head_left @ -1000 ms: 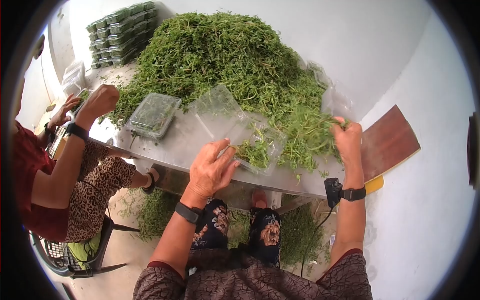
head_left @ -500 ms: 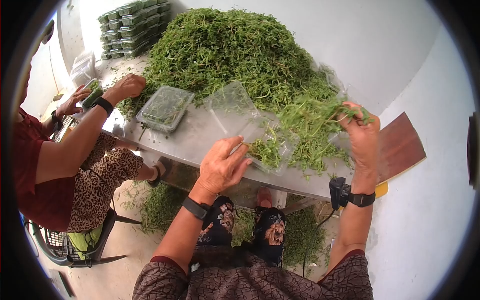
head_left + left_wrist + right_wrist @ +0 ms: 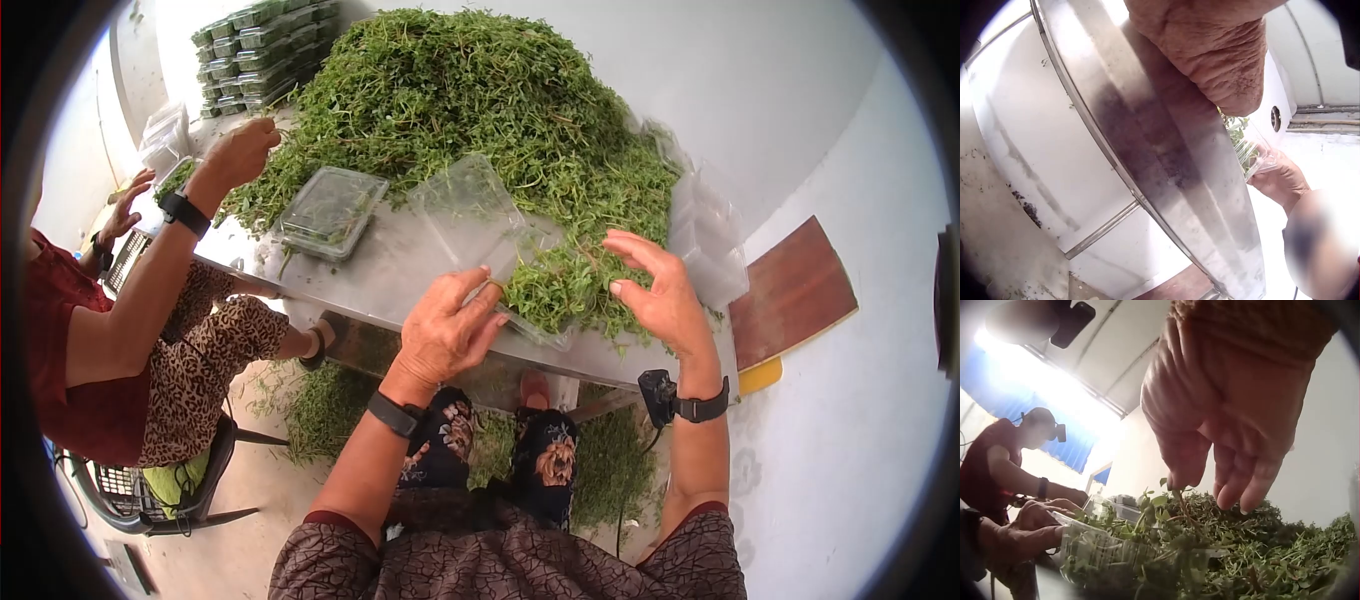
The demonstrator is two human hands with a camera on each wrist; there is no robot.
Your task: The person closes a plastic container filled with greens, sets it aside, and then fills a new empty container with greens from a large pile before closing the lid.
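Note:
An open clear plastic clamshell container (image 3: 548, 335) sits at the table's near edge with leafy green sprigs (image 3: 560, 285) heaped over its base. Its transparent lid (image 3: 460, 205) lies folded back on the table. My left hand (image 3: 450, 325) pinches the container's near left rim; the right wrist view shows the thumb and fingers of this left hand (image 3: 1035, 531) gripping that wall. Over the greens hovers my right hand (image 3: 660, 295), fingers extended and thumb apart, with nothing held. Seen in the right wrist view, the right fingertips hang just above the leaves.
A big mound of greens (image 3: 480, 100) covers the table's back. A closed container (image 3: 332, 212) lies to the left; stacked filled boxes (image 3: 265, 55) stand behind it. Empty clear containers (image 3: 705, 235) are at the right. Another person (image 3: 150, 330) works at the left beside a small container.
My right hand lifted a bunch of greens at the right, then moved left and let it go onto the container. My left hand kept its hold. The other person's near hand rose from the greens.

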